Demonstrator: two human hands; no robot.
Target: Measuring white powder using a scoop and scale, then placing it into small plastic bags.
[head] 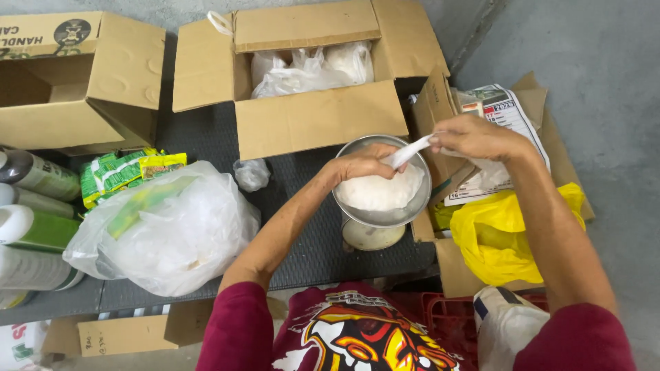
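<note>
Pinching a twisted clear bag (411, 150) between both closed hands, left hand (364, 163), right hand (474, 137), over a steel bowl (382, 180), open carton (309, 75) at 12 o'clock, bulging white sack (172, 230) at 9 o'clock, yellow bag (498, 237) at 4 o'clock.

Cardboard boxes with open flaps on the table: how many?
2: an empty box at far left, and a box holding white bags behind the metal bowl. Others may be hidden.

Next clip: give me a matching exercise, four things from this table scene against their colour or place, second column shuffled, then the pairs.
Things:
1. metal bowl
2. yellow bag
3. open box
4. green packets

Places:
A. lies right of the bowl, under the right arm
B. holds white powder, on a scale
C. lie left, beside the bottles
D. holds tied clear bags, behind the bowl

Pairs: 1-B, 2-A, 3-D, 4-C
</note>
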